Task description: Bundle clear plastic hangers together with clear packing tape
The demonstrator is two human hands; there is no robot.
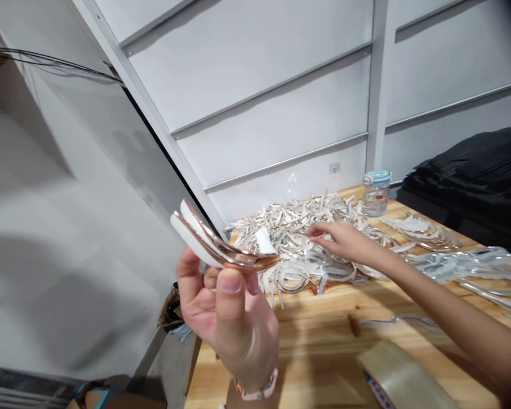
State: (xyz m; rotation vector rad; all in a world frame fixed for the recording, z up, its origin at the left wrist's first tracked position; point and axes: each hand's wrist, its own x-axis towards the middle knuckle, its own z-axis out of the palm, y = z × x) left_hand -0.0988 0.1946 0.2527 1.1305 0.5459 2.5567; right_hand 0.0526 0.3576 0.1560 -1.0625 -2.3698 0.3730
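Note:
My left hand [230, 318] is raised above the table's left side, its thumb and fingers closed on curved trim strips [221, 253]. At least two are stacked there, shiny rose-gold on one face and white on another, with a short white tab standing up near the right end. Farther off, my right hand [334, 240] reaches into a heap of similar curved trim strips [289, 221], white, silver and rose-gold. Its fingers are pinched together at the heap's surface; what they grip is too small to make out.
On the wooden table [323, 335] lie a roll of clear tape [404, 375], a single silver strip [396, 320] and sorted strip bundles [426, 233]. A lidded clear jar [376, 196] stands at the back. Black sheeting [472, 176] is at the right, a cardboard box [170, 312] lower left.

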